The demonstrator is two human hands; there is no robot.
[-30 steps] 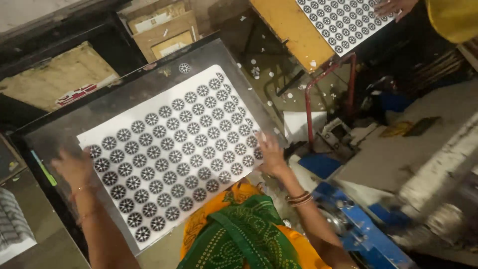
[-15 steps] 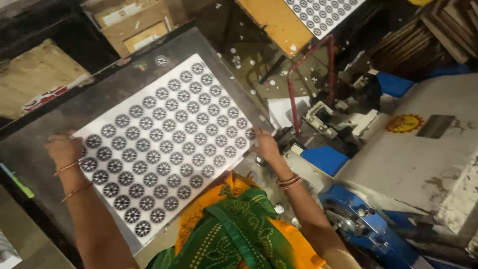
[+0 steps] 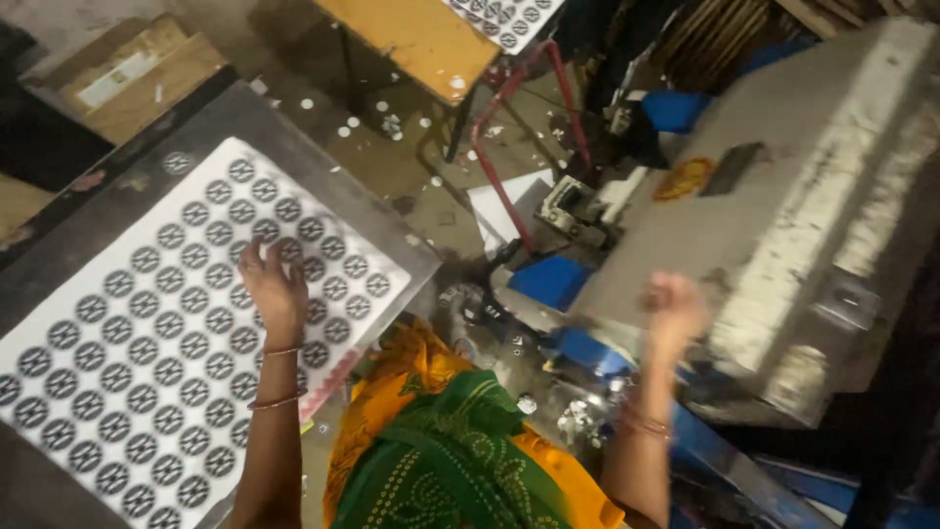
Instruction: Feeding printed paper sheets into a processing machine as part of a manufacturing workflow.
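At the far left, a large white printed sheet (image 3: 147, 333) covered in rows of dark round emblems lies flat on a dark grey worktop (image 3: 69, 225). It runs from about 9 o'clock of the view down toward 7 o'clock, its near corner overhanging the worktop's edge slightly.

The left hand (image 3: 274, 294) rests palm-down on the sheet near its right-hand margin, fingers spread and flat, pressing rather than pinching; the grip is apart, with nothing clamped in it. Thin bangles circle the wrist below.

The sheet looks thin and light, likely paper or card: it should flex and sag if lifted from one point, and the printed face may slide easily on the smooth metal. I judge it best taken at two opposite edges or corners, lifted evenly so that it does not crease or tear along the emblem rows.

At 6 o'clock is the person's orange and green patterned clothing (image 3: 450, 451).

Farther right, the right hand (image 3: 674, 306) is raised at about 3 o'clock, well apart from the sheet and blurred. It looks curled into a loose fist, but I cannot tell whether it holds anything. Behind it stands a grey, worn machine body (image 3: 783, 206) with blue parts (image 3: 553, 279) beside it. At 12 o'clock an orange table (image 3: 421, 39) carries a second printed sheet (image 3: 504, 15), with white punched discs (image 3: 392, 122) scattered on the floor beneath.
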